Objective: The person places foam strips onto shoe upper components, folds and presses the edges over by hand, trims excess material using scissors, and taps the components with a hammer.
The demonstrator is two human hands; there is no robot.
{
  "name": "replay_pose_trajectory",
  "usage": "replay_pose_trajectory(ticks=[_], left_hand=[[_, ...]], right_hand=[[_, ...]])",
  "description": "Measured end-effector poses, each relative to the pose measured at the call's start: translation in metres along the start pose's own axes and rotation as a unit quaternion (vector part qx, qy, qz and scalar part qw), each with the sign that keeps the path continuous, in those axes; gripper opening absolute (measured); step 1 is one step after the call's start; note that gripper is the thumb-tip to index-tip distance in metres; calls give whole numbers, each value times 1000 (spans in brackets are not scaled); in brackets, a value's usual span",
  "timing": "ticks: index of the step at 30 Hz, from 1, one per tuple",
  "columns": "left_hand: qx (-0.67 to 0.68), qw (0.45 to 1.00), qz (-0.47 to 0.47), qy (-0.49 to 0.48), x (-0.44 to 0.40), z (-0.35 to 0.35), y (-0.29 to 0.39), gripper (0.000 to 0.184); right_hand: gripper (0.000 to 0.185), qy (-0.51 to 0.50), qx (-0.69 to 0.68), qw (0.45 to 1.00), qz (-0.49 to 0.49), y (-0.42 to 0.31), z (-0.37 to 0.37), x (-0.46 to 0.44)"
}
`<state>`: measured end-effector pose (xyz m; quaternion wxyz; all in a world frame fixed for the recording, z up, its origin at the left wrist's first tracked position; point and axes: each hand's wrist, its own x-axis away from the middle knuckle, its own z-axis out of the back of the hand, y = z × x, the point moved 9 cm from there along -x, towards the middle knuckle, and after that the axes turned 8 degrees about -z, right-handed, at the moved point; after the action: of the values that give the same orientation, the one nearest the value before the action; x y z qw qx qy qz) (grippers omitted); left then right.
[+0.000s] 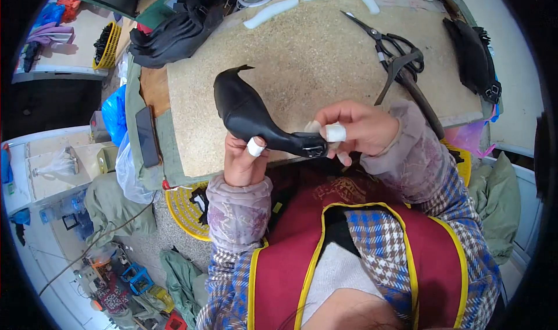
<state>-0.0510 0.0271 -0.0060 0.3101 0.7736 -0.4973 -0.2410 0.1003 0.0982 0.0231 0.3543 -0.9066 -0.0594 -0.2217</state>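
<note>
A black leather piece (pixel 250 116) with a buckle at its narrow end is held over the front edge of the stone-topped table (pixel 279 56). My left hand (pixel 244 158), white tape on its thumb, grips the piece from below near its middle. At the buckle end, my right hand (pixel 354 129), also with a taped finger, pinches the strap beside the metal buckle (pixel 314 150). Parts of my left fingers are hidden behind the leather.
Black-handled scissors (pixel 386 42) and a hammer (pixel 412 88) lie at the right of the table. Black leather pieces are stacked at the back left (pixel 174 36) and far right (pixel 474 59). A phone (pixel 147 137) rests at the left edge. White strips (pixel 273 10) lie at the back.
</note>
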Motion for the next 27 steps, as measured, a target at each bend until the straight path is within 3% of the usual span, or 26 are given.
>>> replay_pose_trajectory(ticks=[4,11,15,18,21,24,27], left_hand=[[8,998,13,-65,0,-9,-7,34],[-7,1000,5,10,2,-11,2,36],[-10,1000,-1,-25,0,-15,-3,36],[0,998,7,-62,0,-19,-5,36],[-25,1000,-8,-9,-2,-11,1,33],[-13,996,-11,90,-1,-8,5,22],[32,993,-13,111,-7,-10,3,17]], right_hand=[[22,-33,7,999,-18,4,-6,-8],[21,-74,-40,996,-5,8,-14,-8],[23,-107,-68,992,-3,7,-22,-7],[24,-69,-27,997,-36,16,-16,-18],[32,-75,-30,997,4,9,-15,-11],[36,-3,-34,997,67,0,0,0],[36,-5,106,984,146,0,-1,-6]])
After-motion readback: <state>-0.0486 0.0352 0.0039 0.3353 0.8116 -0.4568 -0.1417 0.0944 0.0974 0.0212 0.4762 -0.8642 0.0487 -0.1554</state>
